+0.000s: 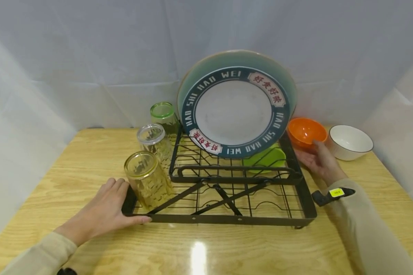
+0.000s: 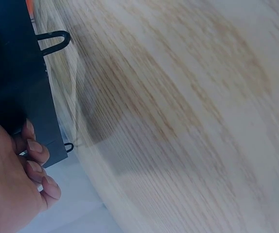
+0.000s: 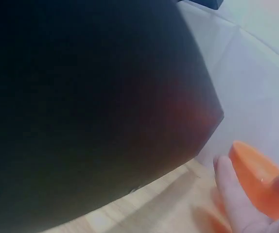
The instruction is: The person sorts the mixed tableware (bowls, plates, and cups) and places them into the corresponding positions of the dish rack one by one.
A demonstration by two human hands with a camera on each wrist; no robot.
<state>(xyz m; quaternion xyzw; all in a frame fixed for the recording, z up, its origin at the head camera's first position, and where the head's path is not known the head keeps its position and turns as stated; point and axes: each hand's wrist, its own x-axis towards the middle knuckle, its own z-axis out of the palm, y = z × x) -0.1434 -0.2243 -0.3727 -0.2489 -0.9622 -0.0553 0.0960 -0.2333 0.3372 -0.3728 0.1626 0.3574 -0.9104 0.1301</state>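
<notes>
At the front left corner of a black two-tier dish rack [image 1: 227, 219], my left hand [image 1: 101, 212] grips the frame, thumb along the front bar. The left wrist view shows its fingers [image 2: 36, 151] curled at the rack's dark side. My right hand [image 1: 321, 162] holds an orange bowl [image 1: 304, 131] right of the rack, its thumb over the rim and the other fingers against the outside. In the right wrist view, the rack's dark side panel [image 3: 105, 111] fills much of the picture beside the orange bowl [image 3: 256, 179].
A white bowl [image 1: 351, 143] stands right of the orange one. Upright on the rack are a lettered plate [image 1: 234, 110] and a teal-rimmed dish [image 1: 237, 59] behind it, with a green bowl [image 1: 266, 160] below. Yellow [image 1: 149, 187], clear [image 1: 155, 139] and green glasses [image 1: 165, 116] line the left.
</notes>
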